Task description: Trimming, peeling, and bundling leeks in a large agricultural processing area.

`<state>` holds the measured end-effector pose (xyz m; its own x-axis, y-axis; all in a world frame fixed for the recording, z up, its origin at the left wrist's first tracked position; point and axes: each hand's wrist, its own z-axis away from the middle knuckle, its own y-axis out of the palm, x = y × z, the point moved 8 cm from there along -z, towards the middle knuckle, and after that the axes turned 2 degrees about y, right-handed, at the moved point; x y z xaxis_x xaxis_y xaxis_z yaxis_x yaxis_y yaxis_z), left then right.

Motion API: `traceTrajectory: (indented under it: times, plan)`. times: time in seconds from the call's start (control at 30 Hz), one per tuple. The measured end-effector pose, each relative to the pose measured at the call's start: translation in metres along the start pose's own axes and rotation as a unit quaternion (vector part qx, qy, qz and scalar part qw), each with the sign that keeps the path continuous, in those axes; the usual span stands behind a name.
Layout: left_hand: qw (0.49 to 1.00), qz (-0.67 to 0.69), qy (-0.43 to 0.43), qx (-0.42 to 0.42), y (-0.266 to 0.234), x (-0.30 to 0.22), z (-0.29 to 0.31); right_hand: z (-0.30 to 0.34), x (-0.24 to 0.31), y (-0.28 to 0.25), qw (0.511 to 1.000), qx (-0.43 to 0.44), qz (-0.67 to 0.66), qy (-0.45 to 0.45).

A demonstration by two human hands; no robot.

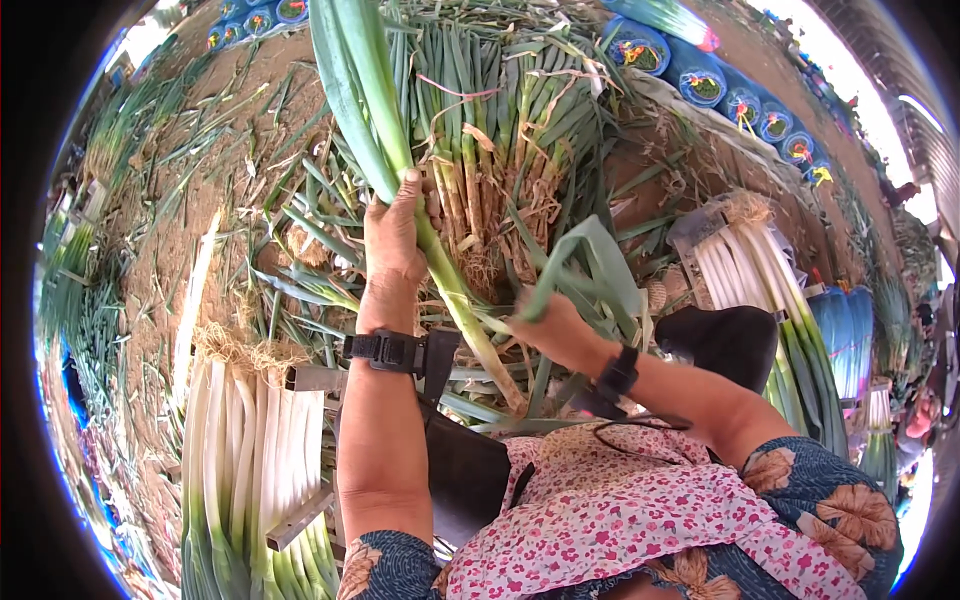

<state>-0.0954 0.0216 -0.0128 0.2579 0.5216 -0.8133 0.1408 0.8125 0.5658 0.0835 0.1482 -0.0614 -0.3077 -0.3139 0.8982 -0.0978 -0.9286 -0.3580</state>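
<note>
Long green leek [448,272] is being gripped by curled left hand [393,235] — bent green leaf [610,265] by closed right hand [565,332].

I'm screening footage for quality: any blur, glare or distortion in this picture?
In the head view, the right hand is smeared, probably by motion, while the left hand around the leek looks crisper; in the head view, glare washes out a strip at upper right; also in the head view, fisheye curvature bends the roof near the rim, and the corners are black.
</note>
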Motion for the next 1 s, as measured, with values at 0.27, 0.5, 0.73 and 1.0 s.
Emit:
traceTrajectory:
  times: [0.27,0.5,0.73,1.0]
  plan:
    - [0.994,0.044,0.003,0.098,0.019,-0.012,0.009,0.027,-0.086,-0.024,0.977,0.088,0.153,0.124]
    - [0.983,0.114,-0.043,0.140,0.044,0.009,0.013,-0.058,0.068,0.012,0.957,0.102,-0.250,0.105]
    - [0.991,0.102,-0.031,0.081,0.037,0.010,0.005,-0.072,0.053,0.024,0.977,0.120,-0.163,0.069]
    - [0.985,0.123,-0.039,0.119,0.034,0.001,0.007,-0.032,0.085,-0.010,0.974,-0.094,0.026,-0.204]
